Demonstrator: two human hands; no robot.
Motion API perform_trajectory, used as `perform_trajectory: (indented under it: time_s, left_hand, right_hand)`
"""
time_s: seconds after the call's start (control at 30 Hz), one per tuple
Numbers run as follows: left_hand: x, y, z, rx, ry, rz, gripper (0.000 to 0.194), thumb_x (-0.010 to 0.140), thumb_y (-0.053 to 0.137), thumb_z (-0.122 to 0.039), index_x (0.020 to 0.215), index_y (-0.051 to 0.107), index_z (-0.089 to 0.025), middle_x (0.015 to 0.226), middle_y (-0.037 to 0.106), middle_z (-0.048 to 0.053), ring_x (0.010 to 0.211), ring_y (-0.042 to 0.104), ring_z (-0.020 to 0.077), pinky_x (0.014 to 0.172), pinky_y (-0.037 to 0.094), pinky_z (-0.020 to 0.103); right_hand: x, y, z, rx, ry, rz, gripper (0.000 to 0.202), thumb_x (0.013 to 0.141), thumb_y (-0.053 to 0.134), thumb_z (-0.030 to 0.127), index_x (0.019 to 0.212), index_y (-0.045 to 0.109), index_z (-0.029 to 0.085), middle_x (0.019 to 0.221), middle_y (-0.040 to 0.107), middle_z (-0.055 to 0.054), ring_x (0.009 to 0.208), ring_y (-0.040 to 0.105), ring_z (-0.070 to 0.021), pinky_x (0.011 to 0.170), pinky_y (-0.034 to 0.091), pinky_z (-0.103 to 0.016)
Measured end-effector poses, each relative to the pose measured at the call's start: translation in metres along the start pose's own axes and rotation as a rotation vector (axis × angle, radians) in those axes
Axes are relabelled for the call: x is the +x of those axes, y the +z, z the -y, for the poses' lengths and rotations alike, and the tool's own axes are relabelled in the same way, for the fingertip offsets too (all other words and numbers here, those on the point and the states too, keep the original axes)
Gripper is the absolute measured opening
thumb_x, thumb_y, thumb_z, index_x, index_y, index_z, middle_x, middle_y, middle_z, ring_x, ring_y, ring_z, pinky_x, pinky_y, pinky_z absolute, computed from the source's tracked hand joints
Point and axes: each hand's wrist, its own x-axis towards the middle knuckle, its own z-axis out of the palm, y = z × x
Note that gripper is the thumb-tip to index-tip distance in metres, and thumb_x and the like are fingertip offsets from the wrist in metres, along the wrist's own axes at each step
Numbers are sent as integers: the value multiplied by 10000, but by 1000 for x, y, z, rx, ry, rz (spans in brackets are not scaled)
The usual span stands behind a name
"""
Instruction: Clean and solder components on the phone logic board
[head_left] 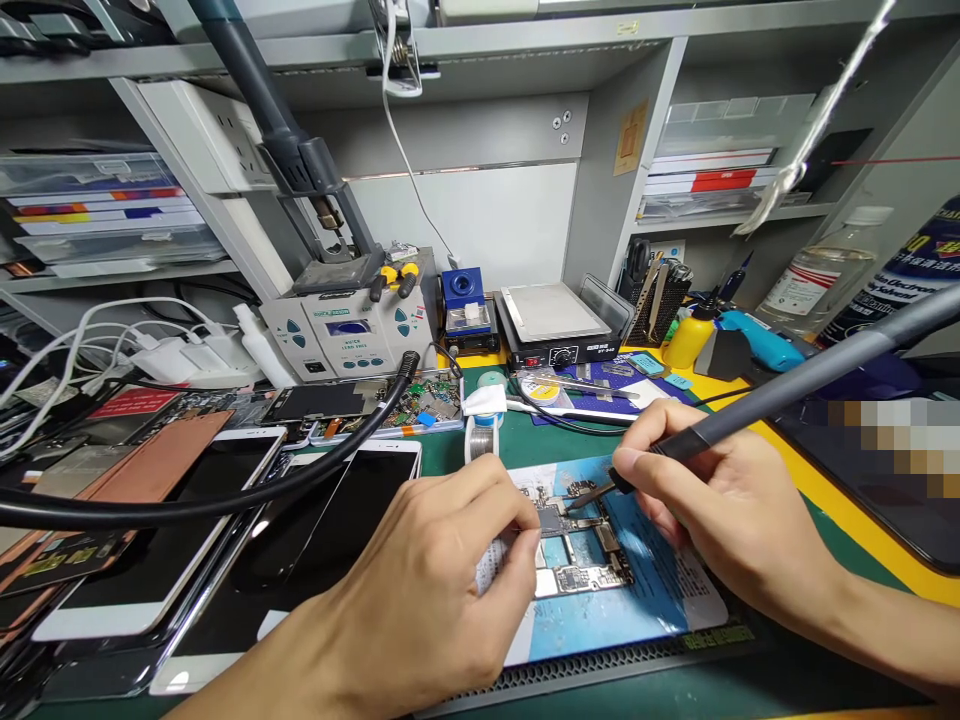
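Note:
A small phone circuit board (581, 545) lies on a blue work mat (637, 590) in the middle of the bench. My left hand (427, 580) rests on the mat at the board's left edge, fingertips pinched against it. My right hand (720, 510) grips a grey soldering iron (810, 375) like a pen. Its tip (581, 497) touches the upper part of the board. The iron's handle runs up and to the right out of view.
Several phones and screens (172, 540) lie stacked at the left, crossed by a thick black hose (225, 500). Behind stand a rework station (349, 325), a solder spool (481, 435), a hot plate (555, 325), a tool holder (660, 300) and bottles (817, 275). A dark tablet (885, 480) lies at the right.

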Motion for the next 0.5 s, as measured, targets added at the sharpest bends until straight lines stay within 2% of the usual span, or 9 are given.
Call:
perform_trajectory:
  time_s: [0.5]
  left_hand:
    - [0, 1, -1, 7, -36, 43, 170, 931, 505, -87, 843, 629, -163, 794, 589, 14, 669, 523, 145, 620, 391, 312]
  right_hand:
    - [1, -1, 2, -21, 4, -17, 192, 788, 649, 297, 626, 568, 235, 417, 469, 69, 373, 395, -101, 368, 329, -217]
